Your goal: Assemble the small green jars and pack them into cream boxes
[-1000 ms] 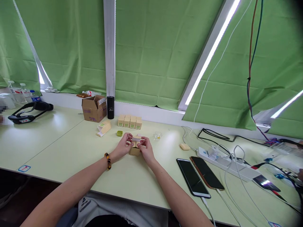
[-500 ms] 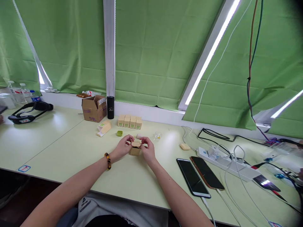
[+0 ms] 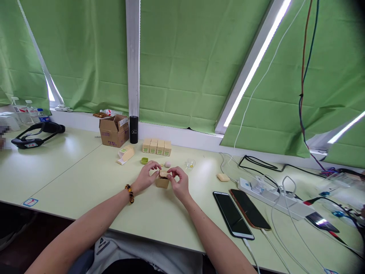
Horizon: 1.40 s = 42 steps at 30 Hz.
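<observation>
A small brown cardboard box [image 3: 162, 183] stands on the table in front of me, its top flap [image 3: 163, 173] raised. My left hand [image 3: 147, 177] is at the box's upper left edge, fingers curled and thumb against the flap. From the right, my right hand [image 3: 179, 183] pinches the flap's other side between thumb and fingers. The box's inside is hidden. Just behind the hands lie a small pale pink piece [image 3: 168, 164] and a green square container [image 3: 144, 160]. A small clear cup [image 3: 190, 164] stands to their right.
Several small cartons [image 3: 156, 147] form a row at the back. An opened carton [image 3: 125, 155], a larger cardboard box [image 3: 114, 133] and a black tumbler [image 3: 133, 129] stand at left. Rightward are two phones [image 3: 233, 215], a power strip [image 3: 270, 198] and loose cables.
The box's flap has tilted and looks narrower from here. My right fingers have shifted slightly inward over it, and my left fingers have lifted a little.
</observation>
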Available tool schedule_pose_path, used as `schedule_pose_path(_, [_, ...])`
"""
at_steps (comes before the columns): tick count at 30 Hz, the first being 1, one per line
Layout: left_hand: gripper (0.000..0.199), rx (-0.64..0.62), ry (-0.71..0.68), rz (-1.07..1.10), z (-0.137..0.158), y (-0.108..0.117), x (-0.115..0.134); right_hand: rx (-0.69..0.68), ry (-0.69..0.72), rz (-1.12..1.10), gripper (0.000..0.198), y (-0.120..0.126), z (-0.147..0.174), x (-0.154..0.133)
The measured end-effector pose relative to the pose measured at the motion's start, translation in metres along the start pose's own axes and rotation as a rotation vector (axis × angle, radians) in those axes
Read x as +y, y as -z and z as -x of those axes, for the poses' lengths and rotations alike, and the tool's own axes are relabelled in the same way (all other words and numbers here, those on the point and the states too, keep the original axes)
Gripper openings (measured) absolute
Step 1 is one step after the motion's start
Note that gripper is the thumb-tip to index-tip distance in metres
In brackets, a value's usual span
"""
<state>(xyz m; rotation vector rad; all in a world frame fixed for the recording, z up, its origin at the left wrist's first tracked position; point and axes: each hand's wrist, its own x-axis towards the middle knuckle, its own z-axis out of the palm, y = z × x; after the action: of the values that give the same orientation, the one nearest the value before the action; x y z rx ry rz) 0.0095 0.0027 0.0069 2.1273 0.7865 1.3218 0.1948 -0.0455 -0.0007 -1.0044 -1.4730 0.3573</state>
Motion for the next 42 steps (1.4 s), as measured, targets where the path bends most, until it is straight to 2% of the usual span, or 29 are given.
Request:
schedule_pose_path(4, [0.013, -0.019, -0.12, -0.142, 0.0, 0.01, 0.004, -0.016, 0.06, 0.063, 0.004, 0.002, 0.0, 0.002])
schedule_pose_path(9, [0.01, -0.062, -0.208, -0.291, 0.003, 0.01, 0.003, -0.059, 0.192, 0.178, 0.006, 0.004, 0.002, 0.007])
schedule_pose_path(27, [0.016, -0.047, -0.331, -0.373, 0.006, 0.007, -0.003, -0.103, 0.367, 0.337, 0.007, 0.007, 0.004, 0.009])
schedule_pose_path(38, [0.022, -0.11, -0.281, -0.418, 0.007, 0.008, -0.003, -0.196, 0.193, 0.405, 0.013, 0.008, 0.007, 0.012])
schedule_pose_path(42, [0.022, -0.098, -0.239, -0.419, 0.007, 0.007, -0.001, -0.225, 0.161, 0.344, 0.005, 0.011, 0.005, 0.012])
